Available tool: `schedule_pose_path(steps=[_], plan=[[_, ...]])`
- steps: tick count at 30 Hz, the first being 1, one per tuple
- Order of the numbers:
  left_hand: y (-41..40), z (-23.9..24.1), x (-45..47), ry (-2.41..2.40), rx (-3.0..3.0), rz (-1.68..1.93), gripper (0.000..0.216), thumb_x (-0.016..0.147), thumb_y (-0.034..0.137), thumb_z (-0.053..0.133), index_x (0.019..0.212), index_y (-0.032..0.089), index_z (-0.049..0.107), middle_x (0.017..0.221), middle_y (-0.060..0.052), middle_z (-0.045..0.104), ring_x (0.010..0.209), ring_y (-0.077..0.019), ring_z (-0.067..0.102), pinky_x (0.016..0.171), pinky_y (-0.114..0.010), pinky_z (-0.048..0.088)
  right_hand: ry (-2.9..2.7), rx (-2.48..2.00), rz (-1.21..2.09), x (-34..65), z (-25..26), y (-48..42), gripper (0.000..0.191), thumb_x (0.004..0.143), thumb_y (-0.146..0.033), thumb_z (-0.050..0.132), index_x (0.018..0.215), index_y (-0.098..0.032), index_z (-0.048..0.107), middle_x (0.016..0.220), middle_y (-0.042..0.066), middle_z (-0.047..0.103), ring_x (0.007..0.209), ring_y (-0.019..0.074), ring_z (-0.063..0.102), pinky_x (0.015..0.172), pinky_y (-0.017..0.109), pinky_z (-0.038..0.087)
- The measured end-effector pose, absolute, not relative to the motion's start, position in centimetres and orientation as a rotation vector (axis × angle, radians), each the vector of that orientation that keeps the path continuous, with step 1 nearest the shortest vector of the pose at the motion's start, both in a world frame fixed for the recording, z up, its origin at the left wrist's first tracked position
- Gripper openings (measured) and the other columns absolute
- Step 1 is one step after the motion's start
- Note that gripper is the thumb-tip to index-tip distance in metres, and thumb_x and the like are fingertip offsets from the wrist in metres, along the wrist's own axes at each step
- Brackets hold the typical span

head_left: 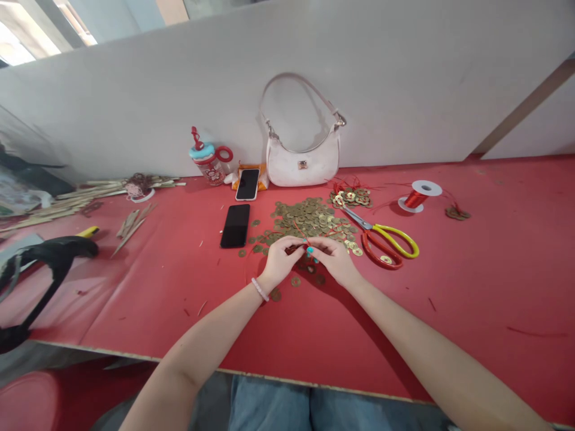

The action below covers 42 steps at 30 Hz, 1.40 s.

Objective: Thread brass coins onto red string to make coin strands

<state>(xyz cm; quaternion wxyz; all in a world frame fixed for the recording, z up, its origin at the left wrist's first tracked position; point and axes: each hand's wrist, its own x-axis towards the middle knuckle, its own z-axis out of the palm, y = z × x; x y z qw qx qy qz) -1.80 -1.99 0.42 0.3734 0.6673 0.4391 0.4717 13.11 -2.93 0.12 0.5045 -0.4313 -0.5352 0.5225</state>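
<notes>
My left hand (284,258), with a pale bead bracelet (260,289) at the wrist, pinches a thin red cord (298,228) at its fingertips. My right hand (333,257) meets it, fingers closed on the same cord. Small turquoise spots show at the fingertips; whether they are nails or beads I cannot tell. Just beyond my hands spreads a pile of brass coins (308,216) with holes in them. A few loose coins (295,281) lie below my fingers. To the right rest scissors (372,227) with one yellow and one red handle, blades open.
Behind the pile stand a white handbag (303,161), a lidded cup (211,167) and two phones, one black (235,226). A spool of red cord (417,197) and coins tied with red cord (354,196) are at the right. Wooden strips (58,203) and a black strap-like object (58,257) lie left.
</notes>
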Motion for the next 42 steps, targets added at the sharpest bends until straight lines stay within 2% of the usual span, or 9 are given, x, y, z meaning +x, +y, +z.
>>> schedule_pose_path(steps=[4,8,13,18,25,31,34,38,42], plan=[[-2.0,0.4,-1.8,1.06,1.754,1.136,0.013,0.073,0.019,0.057,0.081,0.017,0.068,0.087,-0.007,0.067,0.082,-0.0161,0.061,0.078,-0.029,0.047,-1.062,-1.019,1.277,13.3,0.0,-2.6,0.015,0.062,-0.03,0.07,0.071,-0.019,0.064,0.059,-0.003,0.059,0.052,0.0072,0.049,0.049,0.02,0.041],[-2.2,0.7,-1.8,0.895,1.852,0.984,0.014,0.074,0.02,0.057,0.081,0.015,0.067,0.089,-0.008,0.067,0.084,-0.0163,0.061,0.081,-0.029,0.047,-0.771,-0.899,1.393,13.8,0.2,-2.1,0.018,0.062,-0.032,0.07,0.072,-0.02,0.061,0.049,-0.007,0.056,0.04,0.0052,0.046,0.039,0.016,0.035],[-2.5,1.0,-1.8,0.756,1.889,0.873,0.014,0.073,0.015,0.056,0.082,0.015,0.067,0.09,-0.007,0.067,0.086,-0.0155,0.061,0.08,-0.027,0.047,-0.569,-0.792,1.44,14.4,0.5,-1.5,0.024,0.06,-0.029,0.073,0.074,-0.022,0.054,0.077,-0.002,0.069,0.072,0.0111,0.065,0.056,0.018,0.048],[-2.6,1.0,-1.9,0.749,1.833,0.85,0.014,0.074,0.016,0.057,0.083,0.015,0.067,0.093,-0.008,0.066,0.087,-0.0161,0.06,0.082,-0.028,0.046,-0.625,-0.752,1.324,14.5,0.1,-1.4,0.02,0.065,-0.028,0.069,0.075,-0.024,0.053,0.093,-0.002,0.069,0.098,0.0144,0.061,0.083,0.028,0.047],[-2.5,1.1,-1.9,0.755,1.742,0.888,0.014,0.075,0.023,0.059,0.082,0.015,0.067,0.095,-0.009,0.064,0.089,-0.0172,0.059,0.08,-0.03,0.048,-0.958,-0.997,1.083,14.2,-0.2,-1.7,0.014,0.075,-0.032,0.059,0.083,-0.021,0.056,0.106,0.005,0.063,0.099,0.0171,0.06,0.086,0.034,0.045],[-2.7,1.6,-2.1,0.758,1.645,0.841,0.018,0.075,0.03,0.058,0.081,0.014,0.067,0.116,-0.011,0.055,0.076,-0.013,0.059,0.062,-0.024,0.049,-1.262,-1.208,0.966,14.2,-0.2,-1.7,0.02,0.078,-0.033,0.053,0.09,-0.018,0.06,0.099,0.008,0.066,0.094,0.0185,0.06,0.088,0.037,0.044],[-2.7,1.6,-2.0,0.741,1.581,0.818,0.021,0.076,0.032,0.057,0.081,0.013,0.067,0.105,-0.011,0.062,0.072,-0.0125,0.059,0.061,-0.023,0.047,-1.33,-1.248,0.917,14.1,-0.4,-1.7,0.021,0.079,-0.033,0.05,0.089,-0.018,0.06,0.097,0.008,0.066,0.092,0.0192,0.06,0.087,0.039,0.044],[-2.1,1.1,-1.9,0.81,1.449,0.996,0.021,0.073,0.032,0.061,0.081,0.014,0.068,0.096,-0.009,0.065,0.082,-0.0151,0.058,0.069,-0.024,0.046,-1.363,-1.17,0.911,13.8,-0.5,-2.0,0.019,0.08,-0.03,0.048,0.095,-0.019,0.054,0.102,0.008,0.063,0.097,0.0187,0.059,0.089,0.038,0.043],[-1.6,0.6,-1.9,0.944,1.253,1.13,0.022,0.071,0.032,0.064,0.084,0.015,0.068,0.085,-0.005,0.066,0.066,-0.0094,0.054,0.061,-0.021,0.042,-1.418,-1.093,0.968,13.6,-0.2,-2.7,0.031,0.08,-0.03,0.048,0.11,-0.022,0.044,0.097,0.007,0.063,0.091,0.0181,0.06,0.081,0.035,0.048]])
